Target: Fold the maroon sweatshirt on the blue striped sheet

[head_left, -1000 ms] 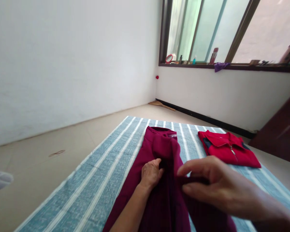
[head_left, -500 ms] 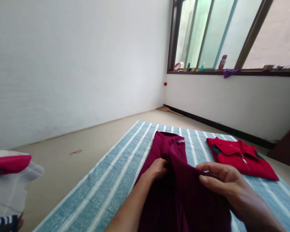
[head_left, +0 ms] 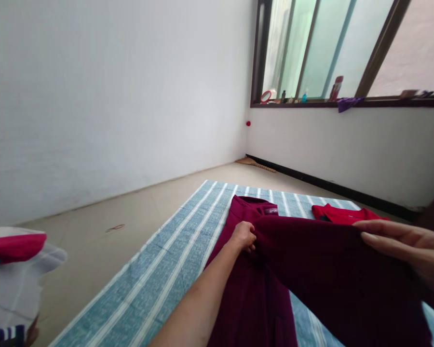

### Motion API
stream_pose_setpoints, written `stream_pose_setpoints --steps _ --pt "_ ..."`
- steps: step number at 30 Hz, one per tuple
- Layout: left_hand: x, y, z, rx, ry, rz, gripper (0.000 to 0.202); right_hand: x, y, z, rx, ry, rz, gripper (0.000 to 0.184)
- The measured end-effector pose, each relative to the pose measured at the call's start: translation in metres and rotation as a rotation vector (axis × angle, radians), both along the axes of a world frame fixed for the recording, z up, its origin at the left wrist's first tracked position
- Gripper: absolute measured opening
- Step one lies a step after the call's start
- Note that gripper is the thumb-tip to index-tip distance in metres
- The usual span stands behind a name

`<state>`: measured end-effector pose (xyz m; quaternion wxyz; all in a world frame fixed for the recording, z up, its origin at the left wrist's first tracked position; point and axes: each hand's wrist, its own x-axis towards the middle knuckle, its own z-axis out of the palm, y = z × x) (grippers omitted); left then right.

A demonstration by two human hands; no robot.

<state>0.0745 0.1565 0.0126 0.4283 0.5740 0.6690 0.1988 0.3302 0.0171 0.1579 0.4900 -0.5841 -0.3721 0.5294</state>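
A maroon garment [head_left: 253,299] lies lengthwise on a blue and white striped cloth [head_left: 159,270]. A label reading "SPORT" sits near its open top edge; whether it is trousers or a jacket I cannot tell. My left hand [head_left: 244,236] is closed on the fabric a little below that edge. At the right, my right hand [head_left: 412,246] pinches the upper edge of a long flap of the same garment between thumb and fingers. The flap is held up, stretched between both hands, and partly hides a folded red zip-up top [head_left: 343,213] behind it.
Beyond the striped cloth is beige floor, with a small looped cord [head_left: 115,228] at the left and a broom [head_left: 255,164] in the corner. White and pink clothing [head_left: 14,284] is at the left edge. Bottles and a purple cloth [head_left: 348,102] are on the windowsill.
My right hand has moved right and slightly up, drawing the maroon flap out sideways across the folded red top. My left hand has shifted slightly up and now shows as a fist.
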Motion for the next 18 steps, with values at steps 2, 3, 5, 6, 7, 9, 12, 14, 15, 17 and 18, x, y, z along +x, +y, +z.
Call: stream_pose_setpoints --steps 2,3,5,6,7,9,12,14,15,17,18 --pt "0.002 0.0 -0.004 -0.024 -0.008 -0.006 0.049 0.009 0.009 0.006 -0.015 -0.031 -0.036 0.049" --pt "0.002 0.0 -0.005 -0.032 -0.012 -0.009 0.053 0.013 0.013 0.009 -0.024 -0.043 -0.042 0.053" --pt "0.002 0.0 -0.006 -0.041 -0.015 -0.018 0.058 0.016 0.019 0.014 -0.033 -0.064 -0.035 0.058" --pt "0.002 0.0 -0.006 -0.043 -0.015 -0.024 0.059 0.017 0.021 0.016 -0.038 -0.075 -0.016 0.061" --pt "0.002 -0.001 -0.006 -0.045 -0.011 -0.031 0.06 0.018 0.022 0.017 -0.048 -0.082 0.007 0.065" --pt "0.001 0.0 -0.006 -0.046 0.003 -0.049 0.058 0.025 0.021 0.012 -0.088 -0.093 0.048 0.074" --pt "0.0 0.002 -0.008 -0.052 0.042 -0.081 0.059 0.052 0.019 -0.018 -0.152 -0.125 0.1 0.078" --pt "0.001 0.004 -0.01 -0.059 0.081 -0.098 0.065 0.081 0.021 -0.051 -0.118 -0.22 0.094 0.065" --pt "0.002 0.005 -0.011 -0.063 0.104 -0.106 0.067 0.096 0.023 -0.069 -0.125 -0.303 0.097 0.057" --pt "0.005 0.008 -0.011 -0.066 0.153 -0.126 0.067 0.122 0.028 -0.103 -0.138 -0.522 0.095 0.047" --pt "0.007 0.009 -0.01 -0.067 0.176 -0.137 0.066 0.131 0.03 -0.118 -0.136 -0.666 0.102 0.044"
